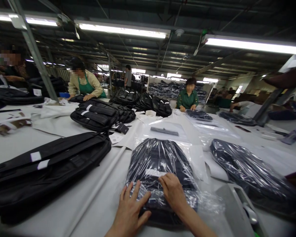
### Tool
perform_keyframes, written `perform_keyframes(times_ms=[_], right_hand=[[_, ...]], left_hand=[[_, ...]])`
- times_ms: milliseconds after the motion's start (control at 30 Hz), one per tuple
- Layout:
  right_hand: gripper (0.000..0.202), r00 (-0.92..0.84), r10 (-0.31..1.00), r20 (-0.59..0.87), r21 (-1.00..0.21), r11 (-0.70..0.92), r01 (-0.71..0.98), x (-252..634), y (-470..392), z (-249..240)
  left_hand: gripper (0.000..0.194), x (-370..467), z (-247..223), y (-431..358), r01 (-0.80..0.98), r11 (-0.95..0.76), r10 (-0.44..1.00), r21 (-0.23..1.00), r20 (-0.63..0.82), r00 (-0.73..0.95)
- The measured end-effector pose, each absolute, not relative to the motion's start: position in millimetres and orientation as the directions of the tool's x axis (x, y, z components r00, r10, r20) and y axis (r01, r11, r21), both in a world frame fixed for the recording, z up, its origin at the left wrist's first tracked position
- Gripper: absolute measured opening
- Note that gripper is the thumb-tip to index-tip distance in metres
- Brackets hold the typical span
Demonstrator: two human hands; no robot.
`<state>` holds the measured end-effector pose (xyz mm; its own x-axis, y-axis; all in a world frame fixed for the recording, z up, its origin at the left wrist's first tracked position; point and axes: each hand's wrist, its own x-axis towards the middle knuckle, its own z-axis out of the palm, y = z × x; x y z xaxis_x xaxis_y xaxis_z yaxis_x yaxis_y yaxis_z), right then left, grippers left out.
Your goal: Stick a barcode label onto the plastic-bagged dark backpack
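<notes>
Item 1: bagged backpack (160, 164). Dark, sealed in clear plastic, lying flat on the white tabletop (64, 210) at near-centre, right in front of the person wearing the camera. White label strip visible under the plastic near the hands.

Item 2: left hand (132, 207). Palm down, fingers spread wide, pressed flat on the near end of the bagged backpack. Grip fully open, nothing clasped.

Item 3: right hand (174, 191). Flat on the plastic just beside the left hand, fingers pointing at the label. Grip open too, touching only, no hold.

Item 4: black bag (46, 168). Unwrapped, long, lying to the left of the bagged backpack, apart from it. Two white tags on its top.

Item 5: second wrapped bag (249, 171). Right side, in clear plastic, near but not touching item 1.

Item 6: empty plastic sleeve (165, 131) w/ dark strip inside, just beyond item 1.

Item 7: pile of black bags (98, 113), mid-tabletop, w/ loose hang tags beside it.

Item 8: co-workers. One in a green apron (85, 85) at far left, hands on a bag; one in a green top (187, 97) at the far end, hands on a wrapped bag. More people further back, too small to tell.

Overhead: strip lights (123, 29), lit.
</notes>
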<state>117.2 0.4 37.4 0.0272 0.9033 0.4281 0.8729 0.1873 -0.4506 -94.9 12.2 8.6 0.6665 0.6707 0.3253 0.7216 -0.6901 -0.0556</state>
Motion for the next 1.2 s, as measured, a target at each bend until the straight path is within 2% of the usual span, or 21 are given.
perform_keyframes(times_ms=[67, 133, 333, 433, 500, 567, 633, 667, 767, 933, 1067, 1200], right_hand=[[0.025, -0.087, 0.884, 0.46, -0.482, 0.33, 0.812, 114.3, -9.5, 38.7], [0.028, -0.209, 0.884, 0.419, -0.486, 0.413, 0.77, 107.0, -18.8, 33.6], [0.031, -0.174, 0.923, 0.344, -0.506, 0.338, 0.794, 85.4, -29.7, 15.9], [0.046, -0.18, 0.906, 0.383, -0.52, 0.372, 0.769, 116.8, -38.3, 28.3], [0.045, 0.001, 0.9, 0.435, -0.568, 0.274, 0.776, 164.0, -62.5, 41.8], [0.033, 0.408, 0.822, 0.396, -0.695, -0.022, 0.719, 223.2, -103.7, 53.3], [0.033, 0.778, 0.608, 0.161, -0.789, -0.395, 0.471, 280.3, -151.2, 58.2], [0.036, 0.822, 0.564, 0.077, -0.786, -0.473, 0.398, 303.5, -172.7, 57.5], [0.041, 0.813, 0.571, -0.113, -0.785, -0.553, 0.279, 340.8, -213.9, 46.5], [0.042, 0.731, 0.6, -0.325, -0.794, -0.593, 0.134, 333.8, -214.5, 30.9], [0.039, 0.702, 0.594, -0.394, -0.799, -0.598, 0.058, 328.7, -206.5, 32.6], [0.039, 0.725, 0.582, -0.369, -0.824, -0.565, 0.034, 328.5, -213.4, 40.0]], left_hand=[[0.067, -94.0, 9.3, 12.3, 0.727, -0.684, 0.678, -0.057, 0.319, 0.663], [0.068, -93.2, 8.9, 12.8, 0.731, -0.679, 0.68, -0.065, 0.318, 0.66], [0.056, -93.4, -3.0, 17.2, 0.717, -0.692, 0.65, -0.082, 0.361, 0.669], [0.045, -90.8, -11.7, 25.4, 0.724, -0.684, 0.65, -0.089, 0.376, 0.66], [0.041, -88.1, -16.6, 29.7, 0.74, -0.667, 0.663, -0.084, 0.387, 0.641], [0.04, -86.3, -20.1, 31.1, 0.753, -0.654, 0.674, -0.073, 0.395, 0.624], [0.04, -85.6, -21.8, 30.4, 0.759, -0.648, 0.685, -0.063, 0.388, 0.617], [0.041, -85.4, -22.0, 29.8, 0.759, -0.648, 0.69, -0.058, 0.378, 0.617], [0.041, -85.4, -20.7, 29.4, 0.759, -0.649, 0.704, -0.047, 0.341, 0.623], [0.041, -86.4, -21.2, 32.4, 0.76, -0.647, 0.703, -0.06, 0.338, 0.625], [0.042, -87.6, -25.0, 34.5, 0.763, -0.643, 0.701, -0.068, 0.35, 0.622], [0.041, -86.7, -22.6, 33.6, 0.758, -0.649, 0.691, -0.068, 0.365, 0.624]])
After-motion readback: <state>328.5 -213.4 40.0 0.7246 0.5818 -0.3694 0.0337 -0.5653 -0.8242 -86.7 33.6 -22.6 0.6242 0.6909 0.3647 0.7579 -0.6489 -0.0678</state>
